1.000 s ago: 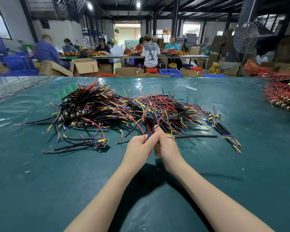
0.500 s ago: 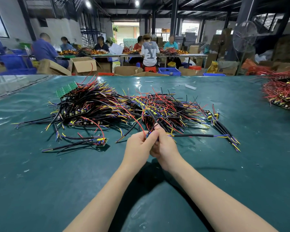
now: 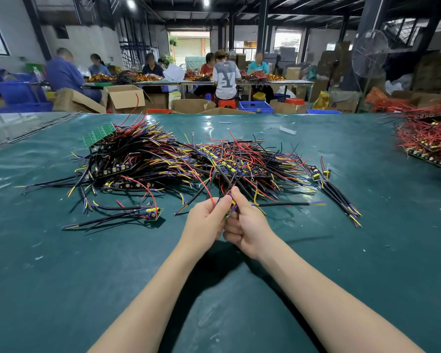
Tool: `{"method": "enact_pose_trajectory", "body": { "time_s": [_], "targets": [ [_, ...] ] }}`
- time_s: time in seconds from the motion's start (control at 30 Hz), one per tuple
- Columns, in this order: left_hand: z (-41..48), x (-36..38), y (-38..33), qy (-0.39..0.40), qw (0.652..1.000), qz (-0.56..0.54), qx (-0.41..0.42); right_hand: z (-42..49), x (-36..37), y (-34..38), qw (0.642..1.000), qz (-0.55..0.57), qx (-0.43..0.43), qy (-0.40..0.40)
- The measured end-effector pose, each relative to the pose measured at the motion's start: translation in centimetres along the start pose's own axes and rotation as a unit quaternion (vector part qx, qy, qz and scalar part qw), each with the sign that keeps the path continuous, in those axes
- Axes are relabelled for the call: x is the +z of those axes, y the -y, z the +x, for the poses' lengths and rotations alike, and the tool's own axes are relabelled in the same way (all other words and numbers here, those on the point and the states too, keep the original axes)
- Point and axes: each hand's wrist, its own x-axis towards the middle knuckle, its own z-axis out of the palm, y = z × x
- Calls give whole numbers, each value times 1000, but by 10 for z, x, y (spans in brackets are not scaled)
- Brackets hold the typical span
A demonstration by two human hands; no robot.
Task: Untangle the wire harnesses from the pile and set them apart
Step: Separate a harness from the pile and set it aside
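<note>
Centre of frame: left hand (image 3: 204,225) and right hand (image 3: 247,231), fingers curled, both pinching small green circuit-board harness (image 3: 230,210) with thin red and black leads, at lower edge of tangled glossy pile of black, red, yellow wires (image 3: 163,161) on smooth teal mat (image 3: 61,276).

Dim warehouse, ceiling lamps (image 3: 206,1), standing fan (image 3: 369,53).

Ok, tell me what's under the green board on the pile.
The green board rests on black and red wires of the pile; whatever lies directly beneath is covered.
</note>
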Motion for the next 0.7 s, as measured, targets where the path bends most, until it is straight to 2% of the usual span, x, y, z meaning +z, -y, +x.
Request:
{"method": "enact_pose_trajectory", "body": {
  "time_s": [0.2, 0.27, 0.37, 0.43, 0.5, 0.63, 0.7],
  "targets": [
    [1, -7, 7, -2, 1000, 1, -15, -1, -8, 1, 997, -60, 0, 49],
    [2, -12, 10, 5, 999, 40, 3, 0, -10, 2, 998, -47, -4, 49],
    [-1, -11, 9, 57, 991, 100, 67, 0, -15, 3, 998, -8, 25, 59],
    [-4, -6, 8, 87, 987, 103, 89, 1, -19, 5, 996, 12, 49, 74],
    [-4, -4, 8, 86, 989, 95, 80, 2, -22, 5, 995, 27, 52, 83],
    [0, -11, 11, 38, 997, 67, 31, 3, -23, 3, 994, -24, -8, 102],
    [-1, -13, 12, 38, 994, 93, 37, 4, -24, 2, 994, -44, -38, 95]
  ]
}}
